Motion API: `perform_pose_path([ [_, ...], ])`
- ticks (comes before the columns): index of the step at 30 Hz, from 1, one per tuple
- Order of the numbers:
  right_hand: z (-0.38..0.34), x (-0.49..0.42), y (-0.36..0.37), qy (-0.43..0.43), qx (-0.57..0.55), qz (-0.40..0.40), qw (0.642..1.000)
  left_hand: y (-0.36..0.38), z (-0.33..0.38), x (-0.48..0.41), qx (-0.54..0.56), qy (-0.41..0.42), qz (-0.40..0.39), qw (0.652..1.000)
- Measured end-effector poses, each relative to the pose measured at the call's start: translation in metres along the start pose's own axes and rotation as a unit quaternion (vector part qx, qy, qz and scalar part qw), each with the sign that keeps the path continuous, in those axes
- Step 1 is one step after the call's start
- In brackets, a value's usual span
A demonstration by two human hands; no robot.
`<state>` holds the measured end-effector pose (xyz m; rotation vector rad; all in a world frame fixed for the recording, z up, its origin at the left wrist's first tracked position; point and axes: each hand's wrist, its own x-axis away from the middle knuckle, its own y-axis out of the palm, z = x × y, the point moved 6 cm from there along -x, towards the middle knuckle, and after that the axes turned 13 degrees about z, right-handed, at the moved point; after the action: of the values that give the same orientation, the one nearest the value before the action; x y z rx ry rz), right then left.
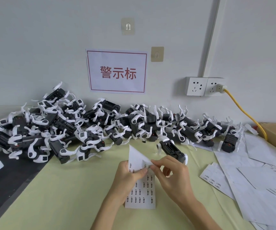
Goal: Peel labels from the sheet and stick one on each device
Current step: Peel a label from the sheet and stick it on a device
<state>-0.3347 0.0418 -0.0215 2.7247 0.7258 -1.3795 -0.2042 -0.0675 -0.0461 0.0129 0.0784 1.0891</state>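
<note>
Label sheet (140, 188) held over the table (64, 188), long axis running away from the body, top corner folded back. Left hand (127, 176) gripping the sheet's left edge; right hand (170, 171) fingers (153, 163) pinching at the fold, nearest the labels. Lone device (172, 149) just beyond the right hand; pile of devices (84, 127) farther back.

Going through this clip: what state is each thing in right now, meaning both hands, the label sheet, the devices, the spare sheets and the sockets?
Left hand: grips the label sheet.
Right hand: pinches the sheet's folded top edge.
Label sheet: held up, top corner bent back.
Nearest device: lying on the table, battery bay open.
Device pile: heaped against the wall.
Spare sheets: scattered flat at right.
Left socket: empty.
Right socket: yellow cable plugged in.
</note>
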Motion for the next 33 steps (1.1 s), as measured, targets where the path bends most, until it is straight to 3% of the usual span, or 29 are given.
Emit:
perform_pose_path([
  [15, -0.007, -0.002, -0.002, -0.006, -0.022, 0.019, 1.000, -0.001, 0.004, 0.001, -0.043, 0.029, 0.005, 0.999],
  [21, 0.006, -0.011, -0.013, 0.029, 0.013, 0.048, 0.998, 0.006, 0.000, 0.003, -0.045, 0.016, -0.042, 0.998],
  [24, 0.007, -0.012, -0.014, 0.056, 0.008, 0.065, 0.996, 0.000, -0.005, -0.004, -0.046, 0.029, 0.003, 0.999],
  [27, 0.005, -0.010, -0.011, 0.076, -0.013, 0.057, 0.995, -0.011, -0.008, -0.008, -0.133, 0.050, 0.091, 0.986],
  [31, 0.001, -0.005, -0.003, 0.082, -0.019, 0.012, 0.996, -0.022, 0.010, -0.004, -0.239, 0.208, 0.227, 0.921],
  [33, -0.001, -0.003, 0.000, 0.084, -0.018, -0.012, 0.996, -0.019, 0.015, -0.001, -0.185, 0.236, 0.210, 0.931],
])
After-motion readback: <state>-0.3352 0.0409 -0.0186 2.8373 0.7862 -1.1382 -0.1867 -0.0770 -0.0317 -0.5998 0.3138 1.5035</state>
